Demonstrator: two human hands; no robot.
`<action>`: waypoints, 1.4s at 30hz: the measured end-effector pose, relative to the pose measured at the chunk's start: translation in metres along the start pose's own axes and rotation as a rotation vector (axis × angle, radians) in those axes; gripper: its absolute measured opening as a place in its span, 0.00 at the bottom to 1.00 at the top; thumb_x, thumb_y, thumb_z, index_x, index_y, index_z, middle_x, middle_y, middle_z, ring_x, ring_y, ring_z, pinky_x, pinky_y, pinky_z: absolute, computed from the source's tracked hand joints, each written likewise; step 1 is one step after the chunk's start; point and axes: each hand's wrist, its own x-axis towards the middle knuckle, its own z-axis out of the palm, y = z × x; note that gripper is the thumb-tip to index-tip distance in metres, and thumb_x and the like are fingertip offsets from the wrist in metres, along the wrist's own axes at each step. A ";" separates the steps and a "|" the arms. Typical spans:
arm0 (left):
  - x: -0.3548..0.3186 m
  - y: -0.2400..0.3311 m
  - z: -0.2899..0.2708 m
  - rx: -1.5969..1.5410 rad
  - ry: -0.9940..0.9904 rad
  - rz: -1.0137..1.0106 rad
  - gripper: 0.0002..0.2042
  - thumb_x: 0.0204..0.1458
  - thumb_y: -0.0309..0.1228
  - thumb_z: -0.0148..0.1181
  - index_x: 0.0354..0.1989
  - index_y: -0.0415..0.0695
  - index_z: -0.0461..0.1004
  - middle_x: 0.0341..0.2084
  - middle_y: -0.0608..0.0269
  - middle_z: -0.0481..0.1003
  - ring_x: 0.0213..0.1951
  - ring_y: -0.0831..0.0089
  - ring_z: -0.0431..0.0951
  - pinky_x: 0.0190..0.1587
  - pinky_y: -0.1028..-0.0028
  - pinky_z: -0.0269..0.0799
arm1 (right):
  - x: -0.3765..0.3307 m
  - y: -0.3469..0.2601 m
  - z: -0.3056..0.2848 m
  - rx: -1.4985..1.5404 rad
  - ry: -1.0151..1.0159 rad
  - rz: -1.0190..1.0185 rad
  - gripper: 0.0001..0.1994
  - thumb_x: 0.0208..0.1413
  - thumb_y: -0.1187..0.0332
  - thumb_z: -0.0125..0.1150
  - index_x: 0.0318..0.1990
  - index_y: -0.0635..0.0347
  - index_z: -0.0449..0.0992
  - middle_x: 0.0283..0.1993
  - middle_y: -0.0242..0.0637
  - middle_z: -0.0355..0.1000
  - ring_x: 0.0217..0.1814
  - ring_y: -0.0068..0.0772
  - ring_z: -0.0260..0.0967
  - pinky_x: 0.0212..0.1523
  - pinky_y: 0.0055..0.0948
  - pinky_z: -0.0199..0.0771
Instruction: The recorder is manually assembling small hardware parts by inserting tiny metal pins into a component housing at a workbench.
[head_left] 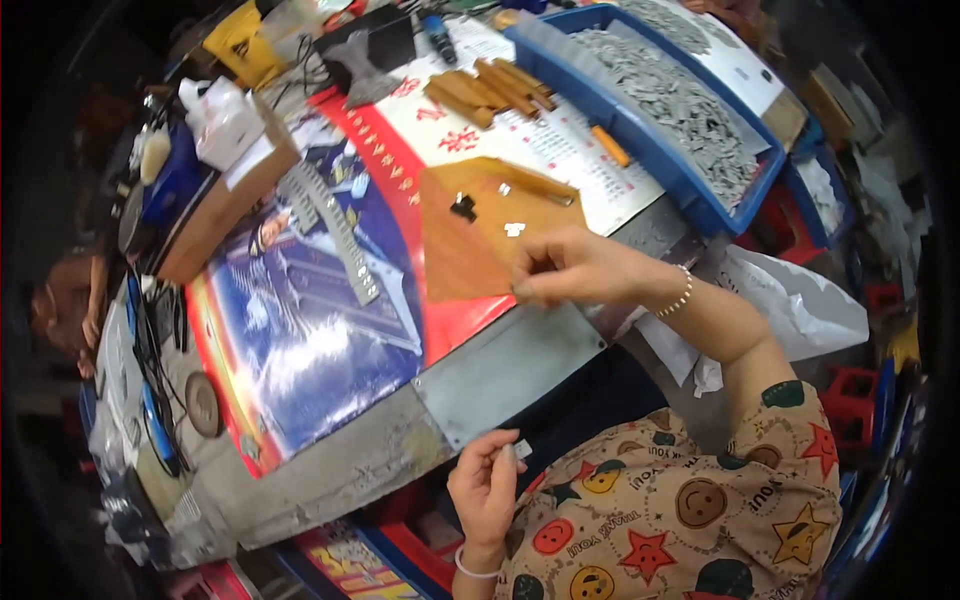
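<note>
At the left of the table [300, 498], a white plastic bag [218, 122] shows at a brown cardboard box [243, 192]. A yellow packet [243, 47] lies farther back. A round brown disc [202, 404] lies near a blue tool [157, 425]; a red stool [852, 408] stands right.

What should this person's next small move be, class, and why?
Probably lift the left hand to bring its small pale piece toward the right hand. The left holds that piece low, off the table, while the right is at the near edge of the orange sheet. Whether the right hand's curled fingers hold anything is unclear.
</note>
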 end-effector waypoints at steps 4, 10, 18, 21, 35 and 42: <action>0.009 0.003 -0.008 0.036 -0.006 0.049 0.08 0.56 0.20 0.53 0.42 0.33 0.75 0.25 0.68 0.74 0.27 0.84 0.71 0.31 0.84 0.67 | -0.016 0.005 0.039 0.097 -0.204 0.052 0.08 0.58 0.66 0.58 0.35 0.62 0.72 0.29 0.27 0.70 0.29 0.15 0.67 0.31 0.18 0.68; 0.018 0.007 -0.016 0.082 0.011 0.038 0.07 0.56 0.21 0.56 0.40 0.35 0.76 0.23 0.69 0.74 0.25 0.85 0.71 0.30 0.84 0.66 | -0.017 0.007 0.070 -0.066 -0.360 0.007 0.06 0.53 0.72 0.57 0.32 0.66 0.71 0.25 0.31 0.70 0.27 0.18 0.65 0.28 0.22 0.66; 0.018 0.004 -0.022 0.380 0.003 0.125 0.04 0.54 0.22 0.58 0.35 0.35 0.75 0.20 0.67 0.75 0.23 0.84 0.72 0.28 0.81 0.68 | -0.009 0.008 0.083 -0.327 -0.427 -0.045 0.06 0.50 0.73 0.59 0.30 0.67 0.72 0.24 0.37 0.70 0.24 0.23 0.66 0.27 0.25 0.66; 0.018 0.006 -0.023 0.389 0.014 0.123 0.03 0.54 0.22 0.58 0.33 0.36 0.75 0.21 0.67 0.75 0.22 0.84 0.71 0.26 0.82 0.67 | -0.008 0.007 0.085 -0.328 -0.423 -0.039 0.08 0.51 0.69 0.56 0.30 0.67 0.73 0.23 0.41 0.71 0.25 0.30 0.69 0.28 0.32 0.68; 0.019 -0.007 -0.025 -0.257 0.080 -0.069 0.03 0.57 0.23 0.55 0.35 0.36 0.73 0.22 0.70 0.72 0.24 0.86 0.69 0.29 0.85 0.66 | -0.019 0.021 0.101 0.074 -0.253 0.142 0.07 0.57 0.69 0.56 0.35 0.66 0.71 0.28 0.29 0.69 0.29 0.16 0.65 0.30 0.20 0.67; 0.012 -0.008 -0.023 0.037 0.110 0.068 0.04 0.56 0.23 0.57 0.36 0.36 0.73 0.20 0.70 0.73 0.23 0.87 0.69 0.26 0.85 0.64 | -0.021 0.027 0.107 0.072 -0.220 0.133 0.04 0.56 0.73 0.58 0.34 0.65 0.71 0.30 0.25 0.67 0.31 0.12 0.61 0.31 0.16 0.64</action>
